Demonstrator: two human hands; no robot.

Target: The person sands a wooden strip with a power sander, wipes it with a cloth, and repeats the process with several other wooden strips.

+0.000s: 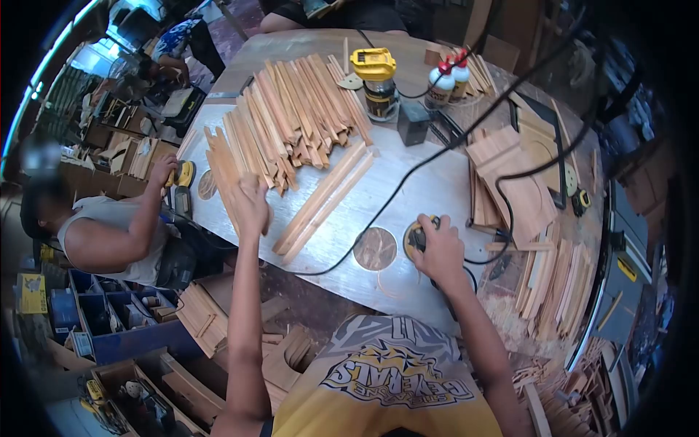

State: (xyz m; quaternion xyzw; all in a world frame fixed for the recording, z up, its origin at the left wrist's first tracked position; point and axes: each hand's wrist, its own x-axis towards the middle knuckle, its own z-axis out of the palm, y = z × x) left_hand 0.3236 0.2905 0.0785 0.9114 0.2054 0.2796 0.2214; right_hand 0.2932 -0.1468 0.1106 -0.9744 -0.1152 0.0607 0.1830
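Note:
My right hand point(441, 251) is wrapped over a yellow and black palm sander point(416, 239), which sits on the metal-topped table point(364, 200) beside a round wooden inset. My left hand point(251, 205) is closed on a wooden strip point(231, 191) at the left edge of the pile; the fingers partly hide where they grip. A large pile of wooden strips point(298, 116) fans out beyond that hand. Between my hands, a few longer strips point(324, 200) lie side by side, slanting across the metal.
A black cable point(408, 175) loops across the tabletop. Behind stand a yellow-topped tool point(376, 84) and glue bottles point(441, 84). Wooden panels point(513, 178) and more strips point(557, 284) lie at right. At left, a co-worker point(116, 229) holds another sander point(183, 175).

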